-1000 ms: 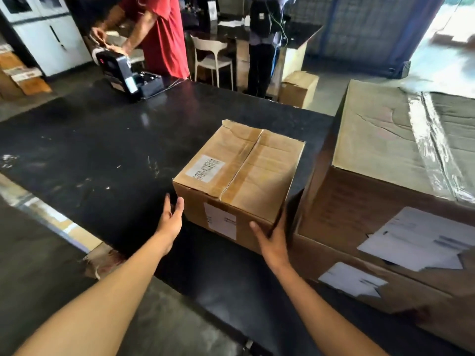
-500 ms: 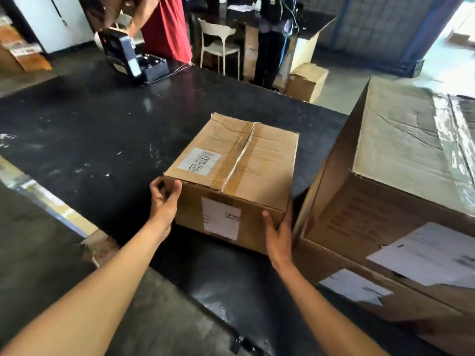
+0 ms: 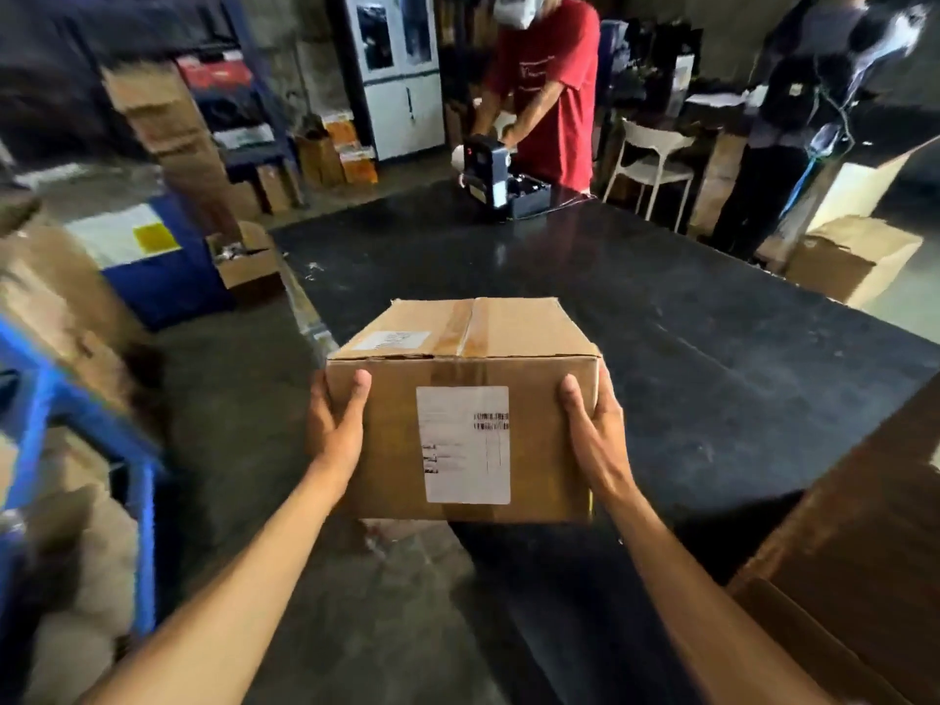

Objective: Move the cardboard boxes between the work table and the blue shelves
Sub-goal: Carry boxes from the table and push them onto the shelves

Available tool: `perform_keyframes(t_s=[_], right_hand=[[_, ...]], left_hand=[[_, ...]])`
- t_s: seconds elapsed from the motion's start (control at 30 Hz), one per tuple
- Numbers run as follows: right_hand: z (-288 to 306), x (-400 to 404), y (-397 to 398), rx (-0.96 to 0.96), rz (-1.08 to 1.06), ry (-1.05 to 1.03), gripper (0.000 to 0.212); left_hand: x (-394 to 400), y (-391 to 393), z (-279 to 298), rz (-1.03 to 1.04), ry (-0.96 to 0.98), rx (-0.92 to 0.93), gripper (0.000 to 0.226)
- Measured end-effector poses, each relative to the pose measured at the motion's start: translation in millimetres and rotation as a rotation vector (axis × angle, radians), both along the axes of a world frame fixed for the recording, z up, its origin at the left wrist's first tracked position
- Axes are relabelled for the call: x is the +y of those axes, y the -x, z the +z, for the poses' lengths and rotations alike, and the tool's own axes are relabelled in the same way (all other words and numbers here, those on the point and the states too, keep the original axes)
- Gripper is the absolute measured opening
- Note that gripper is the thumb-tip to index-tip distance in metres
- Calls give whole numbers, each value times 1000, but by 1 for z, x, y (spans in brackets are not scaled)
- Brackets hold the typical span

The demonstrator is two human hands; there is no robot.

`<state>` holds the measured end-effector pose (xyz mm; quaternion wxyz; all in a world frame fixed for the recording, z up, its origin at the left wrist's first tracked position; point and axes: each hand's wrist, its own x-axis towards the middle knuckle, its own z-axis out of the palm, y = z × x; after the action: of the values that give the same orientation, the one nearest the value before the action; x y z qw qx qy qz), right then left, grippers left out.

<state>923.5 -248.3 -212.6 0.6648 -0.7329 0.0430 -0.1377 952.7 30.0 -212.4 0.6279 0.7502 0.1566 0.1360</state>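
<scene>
A taped cardboard box (image 3: 463, 348) with a white label on its near face is held up in front of me, over the near left corner of the black work table (image 3: 661, 318). My left hand (image 3: 333, 429) grips its left edge, thumb on the near face. My right hand (image 3: 592, 435) grips its right edge in the same way. A blue shelf frame (image 3: 76, 414) with boxes on it stands blurred at the far left.
A large cardboard box (image 3: 864, 552) sits on the table at the right. A person in a red shirt (image 3: 549, 94) works at a label printer (image 3: 488, 170) at the table's far end. More boxes (image 3: 849, 256), a white chair (image 3: 656, 160) and a second person stand beyond.
Both hands took hold of the box's sides and lifted it off the table. The box turned and came toward me and left, and my view swung left toward the blue shelves.
</scene>
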Motion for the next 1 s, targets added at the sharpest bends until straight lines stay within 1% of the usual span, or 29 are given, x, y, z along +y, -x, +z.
perform_keyframes(t_s=[0.1, 0.2, 0.23, 0.3, 0.37, 0.4, 0.47, 0.53, 0.57, 0.63, 0.67, 0.7, 0.77, 0.8, 0.93, 1.0], right_hand=[[8, 50, -4, -29, 111, -16, 83], [24, 104, 0, -47, 223, -15, 77], [30, 122, 3, -56, 260, -16, 78], [40, 155, 13, -79, 329, -19, 81], [51, 186, 26, -95, 406, -29, 83], [55, 200, 34, -96, 438, -40, 80], [65, 224, 50, -109, 498, -57, 64], [76, 246, 71, -157, 560, -71, 53], [83, 257, 84, -179, 589, -78, 48], [97, 273, 110, -220, 629, -87, 35], [103, 279, 125, -244, 653, -105, 34], [107, 285, 139, -263, 675, -125, 37], [114, 293, 164, -286, 713, -146, 47], [118, 296, 177, -299, 726, -153, 48], [138, 296, 225, -364, 726, -182, 43], [147, 294, 247, -388, 730, -199, 44]], left_hand=[[48, 36, 20, 182, -58, -99, 80], [96, 82, 42, 383, -207, -198, 57], [110, 99, 50, 438, -249, -214, 53], [135, 132, 62, 520, -290, -210, 55], [155, 170, 73, 601, -316, -212, 63], [164, 190, 80, 636, -337, -222, 67], [176, 228, 92, 693, -393, -243, 76], [188, 269, 105, 743, -419, -252, 75], [194, 290, 112, 761, -435, -267, 69], [201, 328, 126, 795, -472, -329, 49], [203, 348, 134, 815, -480, -362, 41], [203, 367, 142, 832, -488, -388, 37], [200, 402, 155, 854, -501, -437, 34], [199, 419, 160, 860, -504, -467, 35], [188, 479, 178, 875, -509, -544, 48], [183, 503, 186, 884, -502, -574, 56]])
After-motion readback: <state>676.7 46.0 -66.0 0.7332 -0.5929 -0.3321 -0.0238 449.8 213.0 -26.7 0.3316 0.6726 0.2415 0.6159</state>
